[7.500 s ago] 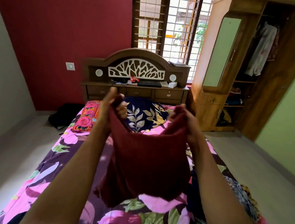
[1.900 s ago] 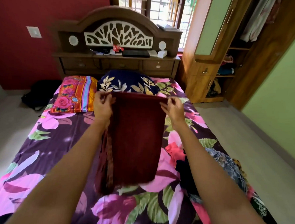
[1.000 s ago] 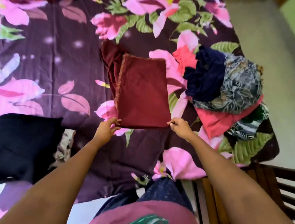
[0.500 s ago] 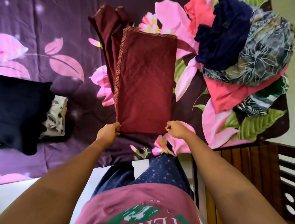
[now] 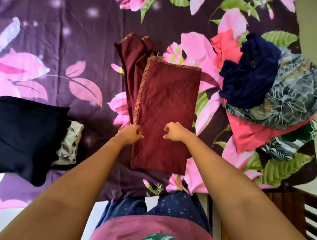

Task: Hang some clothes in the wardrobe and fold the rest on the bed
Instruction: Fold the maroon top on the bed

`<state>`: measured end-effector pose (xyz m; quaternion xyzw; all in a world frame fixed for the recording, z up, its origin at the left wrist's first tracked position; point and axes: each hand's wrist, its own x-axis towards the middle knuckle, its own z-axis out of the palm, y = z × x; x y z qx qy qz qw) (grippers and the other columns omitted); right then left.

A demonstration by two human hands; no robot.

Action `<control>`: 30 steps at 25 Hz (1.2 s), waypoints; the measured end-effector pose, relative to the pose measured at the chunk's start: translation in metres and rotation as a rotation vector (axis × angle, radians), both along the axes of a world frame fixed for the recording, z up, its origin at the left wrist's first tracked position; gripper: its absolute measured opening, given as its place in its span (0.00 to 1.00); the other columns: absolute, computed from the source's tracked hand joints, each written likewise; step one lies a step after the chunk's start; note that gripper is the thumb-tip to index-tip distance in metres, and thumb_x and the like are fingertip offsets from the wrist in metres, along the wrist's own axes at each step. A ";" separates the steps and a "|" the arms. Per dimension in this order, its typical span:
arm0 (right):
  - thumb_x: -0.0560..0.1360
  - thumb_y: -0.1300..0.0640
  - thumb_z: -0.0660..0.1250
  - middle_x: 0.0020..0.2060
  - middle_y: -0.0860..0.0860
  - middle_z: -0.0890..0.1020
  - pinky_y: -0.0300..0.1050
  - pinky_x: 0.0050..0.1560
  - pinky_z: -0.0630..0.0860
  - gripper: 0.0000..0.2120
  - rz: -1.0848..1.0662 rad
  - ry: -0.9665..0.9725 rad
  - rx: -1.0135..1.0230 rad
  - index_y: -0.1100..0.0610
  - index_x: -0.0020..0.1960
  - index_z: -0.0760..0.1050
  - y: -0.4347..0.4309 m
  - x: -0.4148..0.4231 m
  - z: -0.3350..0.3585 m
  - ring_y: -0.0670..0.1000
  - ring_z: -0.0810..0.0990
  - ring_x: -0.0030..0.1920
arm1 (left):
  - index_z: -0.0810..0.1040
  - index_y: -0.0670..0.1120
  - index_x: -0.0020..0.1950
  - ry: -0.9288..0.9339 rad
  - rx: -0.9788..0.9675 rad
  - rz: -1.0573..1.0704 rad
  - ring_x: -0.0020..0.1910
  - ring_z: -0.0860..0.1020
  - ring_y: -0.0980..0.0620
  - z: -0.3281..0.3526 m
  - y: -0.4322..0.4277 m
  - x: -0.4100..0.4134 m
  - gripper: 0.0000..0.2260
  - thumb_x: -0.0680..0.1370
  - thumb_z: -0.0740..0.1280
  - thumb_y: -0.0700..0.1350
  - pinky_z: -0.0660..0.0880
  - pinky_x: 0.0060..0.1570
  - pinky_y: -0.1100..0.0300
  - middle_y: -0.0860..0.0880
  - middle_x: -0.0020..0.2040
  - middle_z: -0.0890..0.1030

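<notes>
A maroon garment (image 5: 165, 109) with a gold-trimmed edge lies folded into a long strip on the floral bed sheet (image 5: 66, 52). Its darker sleeves stick out at the far left. My left hand (image 5: 130, 135) is at the strip's left edge, halfway along, and pinches the trimmed border between thumb and fingertips. My right hand (image 5: 173, 132) is over the middle of the strip with its fingers loosely curled and a gap between thumb and forefinger. No cloth is gathered in it.
A loose pile of clothes (image 5: 267, 95), navy, coral and grey-floral, sits on the bed's right side. A folded black garment (image 5: 22, 137) lies at the left over a white patterned cloth (image 5: 69, 143). The wooden footboard (image 5: 306, 208) is at the lower right.
Both hands let go of the strip's near corners and moved forward to its middle. The garment now lies flat on the sheet.
</notes>
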<state>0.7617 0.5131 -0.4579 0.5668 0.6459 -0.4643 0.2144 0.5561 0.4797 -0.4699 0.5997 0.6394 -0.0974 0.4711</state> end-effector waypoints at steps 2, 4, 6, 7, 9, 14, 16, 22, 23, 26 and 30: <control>0.74 0.55 0.70 0.60 0.59 0.77 0.48 0.60 0.72 0.20 0.016 0.023 0.021 0.61 0.63 0.73 0.033 -0.022 0.001 0.57 0.75 0.60 | 0.78 0.37 0.55 -0.001 0.017 0.017 0.56 0.77 0.42 0.003 0.029 -0.009 0.11 0.76 0.67 0.42 0.70 0.55 0.56 0.40 0.55 0.81; 0.74 0.55 0.70 0.60 0.59 0.77 0.48 0.60 0.73 0.20 0.031 0.028 0.035 0.60 0.63 0.74 0.064 -0.041 0.000 0.57 0.76 0.60 | 0.78 0.36 0.54 0.017 0.027 0.022 0.55 0.77 0.39 0.001 0.056 -0.019 0.11 0.77 0.65 0.42 0.70 0.53 0.53 0.38 0.54 0.80; 0.74 0.55 0.70 0.60 0.59 0.77 0.48 0.60 0.73 0.19 0.049 0.013 0.050 0.60 0.63 0.74 0.091 -0.055 -0.008 0.58 0.76 0.60 | 0.78 0.35 0.53 0.022 0.028 0.062 0.54 0.77 0.39 -0.006 0.079 -0.029 0.10 0.77 0.64 0.41 0.69 0.51 0.53 0.37 0.53 0.80; 0.75 0.55 0.69 0.60 0.59 0.77 0.49 0.60 0.73 0.19 0.059 0.002 0.058 0.60 0.62 0.74 0.104 -0.061 -0.013 0.58 0.77 0.60 | 0.78 0.35 0.52 0.028 0.029 0.091 0.54 0.77 0.39 -0.010 0.091 -0.034 0.10 0.77 0.64 0.41 0.69 0.50 0.54 0.37 0.52 0.80; 0.75 0.54 0.68 0.59 0.58 0.78 0.50 0.60 0.73 0.17 0.085 -0.010 0.082 0.60 0.61 0.74 0.128 -0.073 -0.025 0.58 0.76 0.60 | 0.79 0.36 0.51 0.050 0.033 0.185 0.54 0.77 0.40 -0.023 0.114 -0.044 0.10 0.77 0.65 0.42 0.69 0.50 0.55 0.38 0.52 0.81; 0.77 0.58 0.62 0.62 0.57 0.74 0.52 0.61 0.72 0.17 0.056 0.026 0.345 0.59 0.65 0.70 0.167 -0.094 -0.046 0.58 0.72 0.63 | 0.77 0.39 0.59 0.019 0.032 0.553 0.59 0.76 0.41 -0.050 0.160 -0.052 0.13 0.76 0.65 0.41 0.69 0.57 0.55 0.40 0.57 0.80; 0.77 0.59 0.62 0.63 0.56 0.73 0.51 0.62 0.71 0.18 0.050 0.008 0.424 0.59 0.67 0.69 0.176 -0.099 -0.057 0.57 0.71 0.64 | 0.74 0.38 0.63 -0.012 0.020 0.683 0.61 0.75 0.41 -0.061 0.176 -0.052 0.15 0.77 0.63 0.41 0.68 0.57 0.57 0.41 0.58 0.79; 0.77 0.59 0.63 0.74 0.56 0.60 0.48 0.72 0.60 0.28 0.054 -0.046 0.289 0.59 0.75 0.59 0.179 -0.094 -0.089 0.54 0.58 0.74 | 0.72 0.39 0.61 -0.047 -0.036 1.042 0.59 0.75 0.43 -0.097 0.202 -0.050 0.16 0.76 0.68 0.43 0.68 0.56 0.58 0.41 0.56 0.79; 0.77 0.59 0.63 0.75 0.56 0.59 0.49 0.72 0.60 0.29 0.074 -0.049 0.281 0.59 0.75 0.58 0.178 -0.093 -0.093 0.54 0.57 0.75 | 0.72 0.39 0.61 -0.026 -0.010 1.057 0.58 0.75 0.42 -0.101 0.203 -0.051 0.17 0.75 0.69 0.43 0.69 0.56 0.56 0.41 0.56 0.79; 0.75 0.57 0.65 0.75 0.56 0.57 0.50 0.72 0.60 0.31 0.100 -0.050 0.254 0.59 0.75 0.58 0.182 -0.094 -0.099 0.54 0.56 0.75 | 0.72 0.39 0.60 0.079 0.124 1.015 0.57 0.73 0.42 -0.113 0.203 -0.053 0.19 0.73 0.71 0.45 0.70 0.57 0.51 0.41 0.54 0.77; 0.75 0.56 0.65 0.74 0.55 0.60 0.48 0.71 0.62 0.29 0.063 -0.061 0.238 0.59 0.74 0.60 0.188 -0.097 -0.101 0.52 0.58 0.74 | 0.78 0.42 0.43 -0.153 0.101 1.114 0.41 0.76 0.49 -0.113 0.213 -0.050 0.07 0.72 0.73 0.44 0.73 0.50 0.54 0.49 0.38 0.78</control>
